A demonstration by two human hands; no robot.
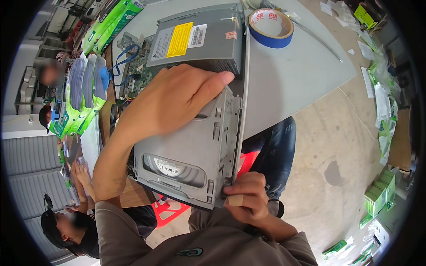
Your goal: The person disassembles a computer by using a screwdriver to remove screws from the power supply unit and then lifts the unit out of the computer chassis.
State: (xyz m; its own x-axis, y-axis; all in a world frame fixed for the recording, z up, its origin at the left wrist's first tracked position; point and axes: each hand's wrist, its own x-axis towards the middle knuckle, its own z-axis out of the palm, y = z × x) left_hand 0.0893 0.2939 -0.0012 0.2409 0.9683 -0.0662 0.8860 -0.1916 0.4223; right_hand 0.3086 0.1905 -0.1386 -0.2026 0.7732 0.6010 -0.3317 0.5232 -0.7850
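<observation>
An opened grey computer case [240,128] lies on the table in front of me. Across its metal drive cage [177,144] reaches my left hand [177,97], with the thumb on the top right and the other fingers curled over the far edge, partly hidden. Through a slot in the cage a hard drive [164,166] shows. Behind the cage sits a power supply [197,37] with yellow and white labels. My right hand [248,197] is closed at the near right corner of the case, fingertips against its edge; a tan bandage [235,200] wraps one finger.
A blue tape roll [271,29] and a thin cable [317,40] lie on the table [284,80]. Green-and-white packages [82,97] are stacked at left. Red stools [168,213] stand below. Another person [66,228] works at lower left, hands on the table.
</observation>
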